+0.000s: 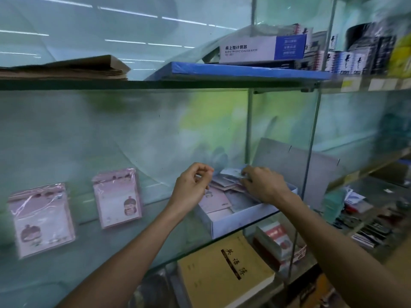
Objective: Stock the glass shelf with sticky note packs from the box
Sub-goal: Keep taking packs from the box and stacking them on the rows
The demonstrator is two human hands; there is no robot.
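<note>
A pale, shallow cardboard box (235, 221) with its flap raised behind it is seen on the right end of the glass shelf (106, 258), its front corner close to the shelf's edge. Inside it, flat rectangular sticky note packs (216, 202) in pinkish paper and clear glossy wrap are heaped loosely, overlapping at angles. The left hand (191, 190) is held over the box's left side with its fingers curled and its thumb and forefinger brought together; whether a pack edge is pinched in that grip cannot be told, because of blur. The right hand (263, 185) is laid over the far part of the box, its fingers bent down onto the top packs, one pale pack corner apparently caught under the fingertips. Two further packs are already laid flat on the shelf well to the left: a near pack (42, 218) and a farther pack (117, 196), both pink, cellophane-wrapped and crinkled, each printed with a small cartoon figure. The shelf is smooth greenish glass, with a vertical glass divider (309, 152) just right of the box. On the shelf above, folded brown cardboard (66, 67), a blue board (233, 71) and a calculator carton (262, 48) are stacked. Below, a yellow book (222, 274) is seen through the glass.
</note>
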